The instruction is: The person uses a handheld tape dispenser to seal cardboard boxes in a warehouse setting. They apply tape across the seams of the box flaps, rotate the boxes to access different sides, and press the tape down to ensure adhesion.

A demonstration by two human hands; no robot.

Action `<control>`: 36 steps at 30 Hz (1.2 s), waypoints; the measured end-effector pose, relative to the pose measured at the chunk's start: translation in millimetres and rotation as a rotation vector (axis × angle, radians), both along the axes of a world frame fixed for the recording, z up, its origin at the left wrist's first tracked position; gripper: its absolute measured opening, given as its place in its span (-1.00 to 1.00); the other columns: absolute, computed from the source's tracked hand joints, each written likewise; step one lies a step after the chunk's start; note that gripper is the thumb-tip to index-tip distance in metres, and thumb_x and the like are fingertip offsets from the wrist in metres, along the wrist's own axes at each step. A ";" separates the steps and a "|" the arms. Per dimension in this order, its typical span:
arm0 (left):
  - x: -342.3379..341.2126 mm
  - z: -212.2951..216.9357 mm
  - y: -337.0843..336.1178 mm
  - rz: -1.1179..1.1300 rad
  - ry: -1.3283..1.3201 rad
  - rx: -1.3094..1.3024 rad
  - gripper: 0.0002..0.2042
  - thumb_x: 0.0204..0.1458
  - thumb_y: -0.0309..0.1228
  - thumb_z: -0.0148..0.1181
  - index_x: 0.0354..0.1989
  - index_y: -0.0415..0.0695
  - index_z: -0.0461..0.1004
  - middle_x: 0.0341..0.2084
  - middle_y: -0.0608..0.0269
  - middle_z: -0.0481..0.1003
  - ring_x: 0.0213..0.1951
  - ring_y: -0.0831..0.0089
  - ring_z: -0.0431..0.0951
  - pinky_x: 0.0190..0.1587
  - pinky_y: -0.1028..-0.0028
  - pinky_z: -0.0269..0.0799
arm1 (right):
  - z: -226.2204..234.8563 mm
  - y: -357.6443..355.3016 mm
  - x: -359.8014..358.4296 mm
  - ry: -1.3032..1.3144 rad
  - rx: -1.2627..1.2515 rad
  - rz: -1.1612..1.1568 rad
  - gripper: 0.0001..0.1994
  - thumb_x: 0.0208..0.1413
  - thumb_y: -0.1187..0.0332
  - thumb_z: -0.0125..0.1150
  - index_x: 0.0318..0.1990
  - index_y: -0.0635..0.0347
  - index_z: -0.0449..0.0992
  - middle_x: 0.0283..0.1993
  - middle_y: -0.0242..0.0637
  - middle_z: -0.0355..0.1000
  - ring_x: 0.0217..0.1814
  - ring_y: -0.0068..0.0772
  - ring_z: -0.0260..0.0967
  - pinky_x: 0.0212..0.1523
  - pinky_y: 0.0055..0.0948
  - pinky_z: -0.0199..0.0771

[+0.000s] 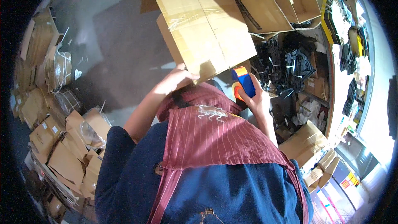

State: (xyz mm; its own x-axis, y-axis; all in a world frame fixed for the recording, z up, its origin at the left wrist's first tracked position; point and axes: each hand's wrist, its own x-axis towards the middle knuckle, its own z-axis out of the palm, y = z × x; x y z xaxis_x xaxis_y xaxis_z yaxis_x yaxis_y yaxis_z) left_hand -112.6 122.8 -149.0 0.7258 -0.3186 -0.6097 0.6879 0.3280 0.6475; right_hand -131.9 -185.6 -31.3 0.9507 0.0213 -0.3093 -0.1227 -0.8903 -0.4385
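A large cardboard box (203, 23) lies in front of me, its closed top crossed by a seam and shiny strips of clear tape. My left hand (181, 77) grips the box's near left corner, with fingers against the side and the top edge. In my right hand (258, 98) is a blue and orange tape dispenser (247, 85), just off the box's near right corner. Fingers wrap round its body, and part of it is hidden by the hand. A maroon striped apron (215, 137) covers my front, with a crumpled bit of clear film on it.
Beyond the box on the right stands an open carton (286, 0). Bundles of black parts (294, 66) fill a shelf at right, above another cardboard box (304, 143). Flattened and torn cartons (68, 157) pile up at left beside the grey floor (107, 49).
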 end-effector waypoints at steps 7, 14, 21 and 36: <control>5.4 -0.3 9.6 -0.246 -0.224 0.169 -0.64 0.04 -0.59 0.26 0.04 -0.31 0.39 -0.22 0.22 0.53 -0.15 0.43 0.54 0.01 0.47 0.45 | 2.5 4.9 -4.5 0.068 0.061 -0.026 -0.16 -0.06 -0.16 0.36 0.35 0.08 0.36 -0.15 0.05 0.59 -0.13 -0.06 0.61 -0.07 -0.19 0.56; -2.9 -8.8 1.3 -0.412 -0.262 0.260 -0.34 -0.03 -0.22 0.49 0.19 -0.35 0.41 0.08 0.02 0.53 0.10 0.25 0.51 0.26 0.26 0.30 | -36.5 0.3 -9.5 0.159 0.113 0.007 -0.16 -0.01 -0.10 0.39 0.41 0.01 0.28 0.05 0.08 0.56 0.07 -0.04 0.57 0.08 -0.22 0.53; 4.3 -41.5 15.7 -0.783 -0.405 0.587 -0.35 -0.12 0.04 0.49 0.12 -0.07 0.58 0.04 -0.08 0.56 0.09 0.16 0.52 0.21 0.29 0.34 | -85.5 -13.6 -22.9 0.253 0.281 0.010 -0.14 0.02 -0.13 0.35 0.44 0.01 0.20 0.11 0.11 0.51 0.12 0.06 0.53 0.13 -0.18 0.48; -24.5 -32.1 10.9 -0.549 -1.026 0.848 -0.67 0.10 -0.11 0.26 -0.30 -0.19 0.59 -0.36 0.09 0.55 -0.21 0.11 0.51 -0.06 0.22 0.45 | -157.2 -0.1 -51.2 0.135 0.443 -0.166 -0.17 0.04 0.07 0.43 0.45 -0.02 0.18 0.11 0.05 0.51 0.17 -0.10 0.51 0.17 -0.27 0.45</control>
State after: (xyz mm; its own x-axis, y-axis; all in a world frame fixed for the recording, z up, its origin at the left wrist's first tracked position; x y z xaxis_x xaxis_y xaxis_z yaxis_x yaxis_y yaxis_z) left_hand -137.1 133.7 -181.0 0.8592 -0.5095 -0.0473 -0.2819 -0.5483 0.7874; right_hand -183.1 -185.6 -188.5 0.9045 0.0303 -0.4254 -0.3290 -0.5852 -0.7412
